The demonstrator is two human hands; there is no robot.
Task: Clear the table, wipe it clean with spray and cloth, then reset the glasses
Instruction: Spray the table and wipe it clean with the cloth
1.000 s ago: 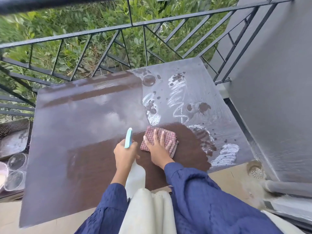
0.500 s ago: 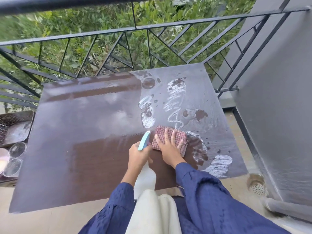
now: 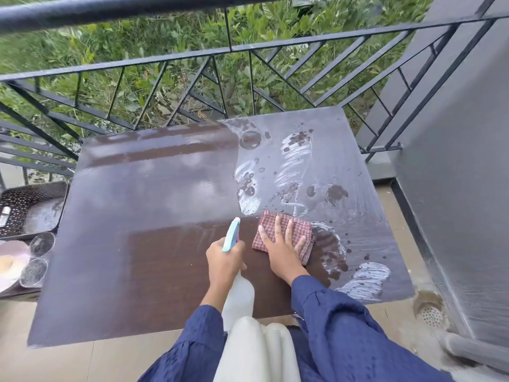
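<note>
Well, the cloth [image 3: 301,226] had slid rightward across the table [image 3: 137,244], off the dark wiped patch and onto the rim of the foam [image 3: 294,158]. The right hand [image 3: 283,245] pressed it flat, fingers spread straight. The left hand [image 3: 224,257] kept its fingers wrapped round the spray bottle [image 3: 239,295], nozzle up, just beside the cloth. So the wiping looked about half done: the left side read clean, the right was streaked and spotted. Room to sweep lay ahead and to the right, though the table's right edge ran near the wall [image 3: 454,188] and its far edge near the railing [image 3: 275,48]. The glasses [image 3: 41,244] waited off the left edge, well apart.
</note>
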